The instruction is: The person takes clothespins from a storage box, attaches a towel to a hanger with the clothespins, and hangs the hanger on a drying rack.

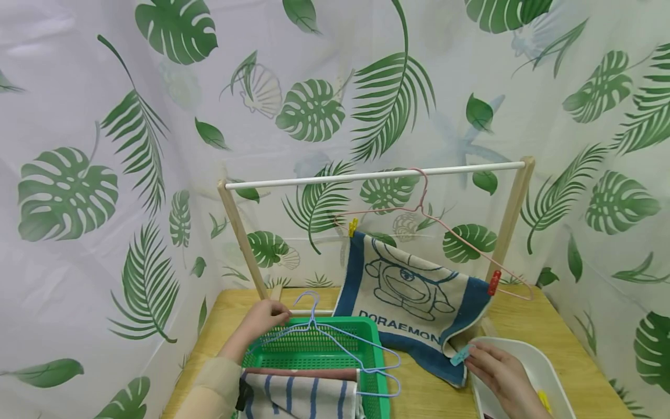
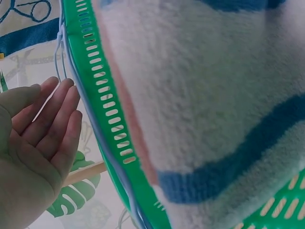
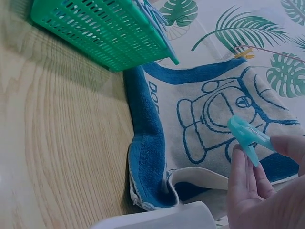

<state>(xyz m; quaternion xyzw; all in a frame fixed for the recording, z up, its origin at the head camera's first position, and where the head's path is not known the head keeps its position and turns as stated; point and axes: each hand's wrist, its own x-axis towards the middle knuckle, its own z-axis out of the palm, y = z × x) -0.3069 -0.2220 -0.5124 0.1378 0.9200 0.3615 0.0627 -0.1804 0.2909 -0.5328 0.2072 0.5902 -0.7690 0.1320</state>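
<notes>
My right hand (image 1: 497, 372) pinches a light-blue clothespin (image 3: 245, 136) between thumb and fingers, in front of the lower right of a blue-and-beige towel (image 1: 408, 285). That towel hangs from a pink hanger (image 1: 460, 237), held by a yellow clothespin (image 1: 353, 227) at its left corner and a red one (image 1: 494, 283) at its right. Over the back left rim of the green basket (image 1: 377, 334) is my left hand (image 1: 266, 319), its fingers loosely bent beside the blue hangers (image 2: 71, 62) and holding nothing. The hangers lie on the basket, above a striped towel (image 1: 298, 396).
A white rod (image 1: 314, 179) on wooden posts (image 1: 243, 238) carries the pink hanger. At right a white tray (image 1: 528, 349) holds a yellow clothespin (image 1: 544, 401) and other small items. Everything stands on a wooden table (image 1: 424, 390) before a leaf-print curtain (image 1: 324, 70).
</notes>
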